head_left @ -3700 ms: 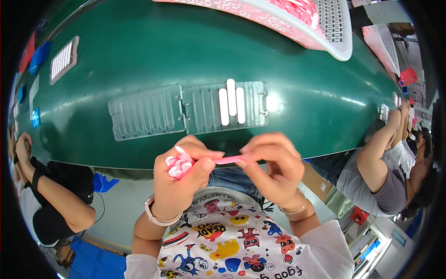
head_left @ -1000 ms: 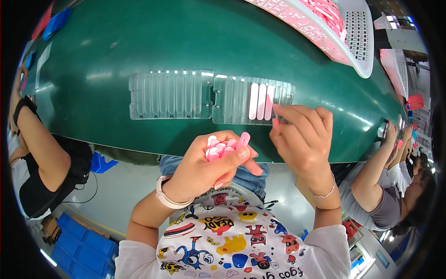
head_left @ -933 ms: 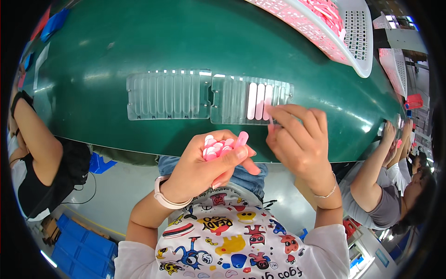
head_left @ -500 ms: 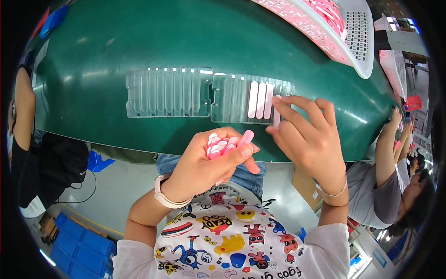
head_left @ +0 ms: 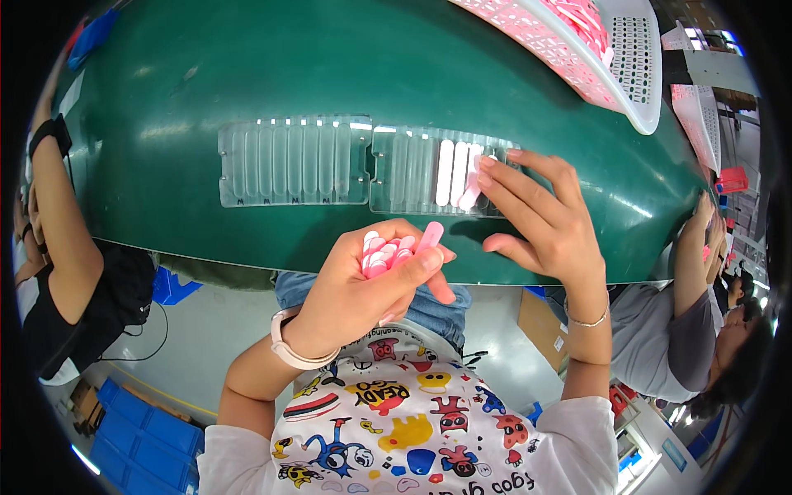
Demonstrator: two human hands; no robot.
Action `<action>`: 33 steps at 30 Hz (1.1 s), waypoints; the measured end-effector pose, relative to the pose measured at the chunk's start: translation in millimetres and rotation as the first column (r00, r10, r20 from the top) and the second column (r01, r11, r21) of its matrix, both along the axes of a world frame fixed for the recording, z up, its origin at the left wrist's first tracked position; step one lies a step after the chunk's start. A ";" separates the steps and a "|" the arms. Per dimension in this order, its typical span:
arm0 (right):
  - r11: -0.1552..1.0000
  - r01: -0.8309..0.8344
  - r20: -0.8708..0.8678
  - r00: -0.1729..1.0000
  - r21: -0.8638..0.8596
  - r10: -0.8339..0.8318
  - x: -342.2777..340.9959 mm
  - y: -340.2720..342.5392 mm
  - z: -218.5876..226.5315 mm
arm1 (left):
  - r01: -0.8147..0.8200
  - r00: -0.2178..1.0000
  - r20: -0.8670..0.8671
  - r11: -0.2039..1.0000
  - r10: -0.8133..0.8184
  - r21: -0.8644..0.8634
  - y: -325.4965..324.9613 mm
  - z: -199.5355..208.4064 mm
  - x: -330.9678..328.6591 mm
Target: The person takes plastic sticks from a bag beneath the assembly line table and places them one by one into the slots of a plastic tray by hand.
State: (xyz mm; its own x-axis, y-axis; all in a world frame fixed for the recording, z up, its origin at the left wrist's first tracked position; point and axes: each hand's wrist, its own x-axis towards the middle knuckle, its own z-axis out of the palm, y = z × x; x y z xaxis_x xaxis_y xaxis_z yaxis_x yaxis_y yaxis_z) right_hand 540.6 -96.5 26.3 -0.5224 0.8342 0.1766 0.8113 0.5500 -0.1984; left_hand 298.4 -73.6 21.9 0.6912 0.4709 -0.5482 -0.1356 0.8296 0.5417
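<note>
My left hand (head_left: 371, 276) is closed round a bunch of small pink-and-white nail files (head_left: 384, 252), round-ended strips. One pink file (head_left: 430, 237) sticks up between its thumb and forefinger. Beyond it lies a clear plastic tray (head_left: 404, 202) with long slots, where white-looking files (head_left: 453, 173) rest side by side. At the right of that row a pinkish file (head_left: 470, 188) is slanted across its neighbour. The fingertips of my right hand (head_left: 544, 214) are over it, apparently touching it; the fingers are stretched out and the thumb stands apart. The hand hides the tray's right end.
To the left, a second clear slotted tray (head_left: 294, 165) adjoins the first, with no files in it. A white perforated basket (head_left: 639, 66) of pink strips stands at the far right of the green table (head_left: 247, 49). Other people's arms (head_left: 66, 247) show at both sides.
My right thumb has parted from the fingers, letting go of the upright file. That file now lies slanted in the tray. My left hand has barely moved.
</note>
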 end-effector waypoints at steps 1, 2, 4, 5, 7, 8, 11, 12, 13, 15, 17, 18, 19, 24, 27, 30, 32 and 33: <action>1.000 -0.001 -0.001 1.000 0.001 0.001 5.2 4.3 -1.6 | 0.000 1.000 0.001 1.000 0.000 0.014 -0.8 -0.3 0.7; 0.999 -0.034 -0.031 0.999 0.003 0.034 10.4 8.9 -4.0 | -0.002 1.000 0.000 1.000 0.002 0.027 -1.8 -1.1 0.8; 0.998 -0.069 -0.061 0.996 0.008 0.070 16.7 11.9 -3.1 | 0.005 1.000 0.005 0.998 -0.006 0.060 -4.7 -5.9 2.2; 0.997 -0.072 -0.023 0.997 -0.017 0.072 19.0 13.2 -0.1 | 0.014 1.000 0.010 0.996 -0.015 0.092 -5.9 -7.0 2.7; 0.996 -0.086 -0.009 0.996 -0.030 0.085 19.0 14.2 -0.9 | 0.011 1.000 0.003 0.996 -0.011 0.085 -4.1 -3.7 3.0; 0.996 -0.087 -0.009 0.996 -0.030 0.087 18.8 14.4 0.7 | 0.013 1.000 0.000 0.997 -0.013 0.079 -3.1 -2.3 3.5; 0.991 -0.132 0.081 0.988 -0.004 0.132 21.1 11.4 3.7 | 0.016 1.000 -0.019 0.999 -0.015 0.051 -1.5 -0.6 3.7; 0.992 -0.129 0.084 0.988 -0.004 0.129 21.2 9.9 3.5 | 0.018 1.000 -0.016 0.999 -0.017 0.051 -1.7 -1.0 4.0; 0.995 -0.101 0.099 0.990 0.010 0.100 19.9 8.8 3.5 | 0.023 1.000 -0.020 0.998 -0.022 0.064 -2.2 -1.5 4.3; 0.997 -0.072 0.114 0.991 0.025 0.069 16.0 8.5 2.8 | 0.029 0.999 -0.023 0.997 -0.027 0.076 -2.9 -1.8 5.5; 0.995 0.060 0.144 0.987 0.077 -0.071 11.4 10.7 1.5 | 0.014 1.000 -0.017 0.997 -0.012 0.076 -3.0 -1.3 5.4; 0.995 0.058 0.143 0.987 0.079 -0.068 10.0 10.7 1.9 | 0.011 1.000 -0.019 0.997 -0.010 0.078 -4.2 -2.1 4.9; 0.995 0.072 0.139 0.987 0.075 -0.082 8.3 10.4 2.6 | 0.012 1.000 -0.023 0.995 -0.010 0.098 -6.3 -3.8 4.6; 0.998 0.040 0.130 0.990 0.050 -0.047 3.2 -2.1 4.5 | 0.003 1.000 -0.021 0.992 0.000 0.126 -8.7 -3.9 3.7; 0.989 0.116 0.099 0.987 0.090 -0.124 -2.5 -7.8 1.3 | 0.009 1.000 -0.025 0.995 -0.006 0.101 -9.3 -3.5 2.8; 0.991 0.099 0.099 0.989 0.090 -0.108 -3.5 -7.7 3.4 | 0.003 1.000 -0.008 0.995 -0.003 0.100 -9.2 -3.6 2.9; 0.984 0.137 0.114 0.982 0.112 -0.150 -9.1 -8.7 7.0 | 0.002 1.000 -0.006 0.993 -0.001 0.115 -9.6 -4.3 2.9; 0.975 0.173 0.126 0.974 0.136 -0.190 -11.7 -8.9 7.9 | -0.001 1.000 -0.005 0.993 0.002 0.115 -8.6 -3.3 3.2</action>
